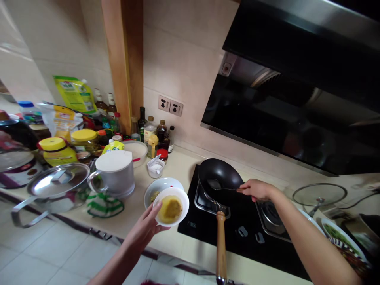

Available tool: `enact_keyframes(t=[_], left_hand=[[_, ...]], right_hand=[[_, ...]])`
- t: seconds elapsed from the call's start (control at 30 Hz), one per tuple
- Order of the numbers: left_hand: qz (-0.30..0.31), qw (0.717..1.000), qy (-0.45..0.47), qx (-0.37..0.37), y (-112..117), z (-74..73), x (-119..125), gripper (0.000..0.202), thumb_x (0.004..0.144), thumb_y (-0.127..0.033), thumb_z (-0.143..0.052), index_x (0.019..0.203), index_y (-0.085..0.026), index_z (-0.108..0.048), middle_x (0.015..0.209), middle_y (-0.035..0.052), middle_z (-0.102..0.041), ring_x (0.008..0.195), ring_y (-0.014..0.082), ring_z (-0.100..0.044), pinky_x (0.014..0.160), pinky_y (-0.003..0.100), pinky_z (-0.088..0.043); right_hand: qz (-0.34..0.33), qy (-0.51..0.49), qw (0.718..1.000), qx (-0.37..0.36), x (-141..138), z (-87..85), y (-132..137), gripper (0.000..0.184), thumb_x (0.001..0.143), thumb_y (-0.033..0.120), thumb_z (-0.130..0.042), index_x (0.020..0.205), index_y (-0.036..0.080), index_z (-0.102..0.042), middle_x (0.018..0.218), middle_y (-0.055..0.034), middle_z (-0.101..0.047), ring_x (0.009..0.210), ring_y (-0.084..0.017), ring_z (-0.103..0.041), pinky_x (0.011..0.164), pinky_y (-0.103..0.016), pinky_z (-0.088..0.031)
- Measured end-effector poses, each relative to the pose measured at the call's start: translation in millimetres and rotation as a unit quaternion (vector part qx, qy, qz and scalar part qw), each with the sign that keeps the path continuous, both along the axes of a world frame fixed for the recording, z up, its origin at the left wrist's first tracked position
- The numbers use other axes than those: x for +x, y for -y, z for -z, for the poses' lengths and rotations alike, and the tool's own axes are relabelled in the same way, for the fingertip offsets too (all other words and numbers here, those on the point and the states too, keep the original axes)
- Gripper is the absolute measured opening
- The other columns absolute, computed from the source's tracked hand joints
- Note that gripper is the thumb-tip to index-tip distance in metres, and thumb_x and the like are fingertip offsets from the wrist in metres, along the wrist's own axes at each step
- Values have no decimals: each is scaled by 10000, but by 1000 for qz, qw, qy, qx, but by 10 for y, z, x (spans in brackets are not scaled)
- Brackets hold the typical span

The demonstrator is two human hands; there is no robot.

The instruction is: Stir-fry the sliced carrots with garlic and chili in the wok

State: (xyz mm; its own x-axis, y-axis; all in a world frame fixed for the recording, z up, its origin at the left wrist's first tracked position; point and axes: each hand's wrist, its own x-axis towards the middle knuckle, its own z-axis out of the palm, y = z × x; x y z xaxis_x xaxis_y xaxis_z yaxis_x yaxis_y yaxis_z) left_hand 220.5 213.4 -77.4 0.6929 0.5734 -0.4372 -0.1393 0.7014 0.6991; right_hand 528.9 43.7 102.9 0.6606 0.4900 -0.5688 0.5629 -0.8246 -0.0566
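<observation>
A small, round white bowl was held in front of a larger white bowl, left of the black wok. Cloudy yellow liquid with a brownish central patch was observed inside. Its side was pinched between the left hand's thumb and fingers. A metal utensil, dipped into the wok, was grasped by the right hand's curled fingers.
</observation>
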Motion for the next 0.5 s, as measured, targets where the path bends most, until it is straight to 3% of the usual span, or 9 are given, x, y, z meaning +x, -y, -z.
enact_keyframes(t=[0.1,0.3,0.4,0.5], left_hand=[[-5,1000,-8,15,32,25,57,676,737,-476,-652,1318,-193,-451,1257,154,-562,1086,333,-574,692,382,-568],[-29,999,-9,26,95,49,134,616,720,-443,-686,1257,-203,-505,1219,126,-583,1034,309,-603,661,377,-574],[-30,999,1,27,140,32,181,601,719,-434,-687,1246,-198,-519,1237,124,-568,1040,303,-598,663,368,-576],[-23,999,-6,31,181,-1,222,586,733,-450,-666,1244,-204,-518,1229,124,-575,1026,301,-604,648,347,-573]], right_hand=[[1,42,999,-9,67,106,15,340,788,196,-518,1096,170,-661,373,48,-449,351,-101,-404,432,-226,-319],[-28,-15,999,-37,160,-136,274,351,744,206,-568,1079,193,-672,369,31,-480,328,-92,-338,407,-231,-277],[-33,1,999,-7,141,-25,234,365,794,207,-498,1129,211,-643,394,44,-467,336,-86,-353,417,-225,-295],[-41,53,998,8,98,132,133,311,780,162,-502,1033,182,-683,419,43,-455,366,-93,-418,450,-230,-334]])
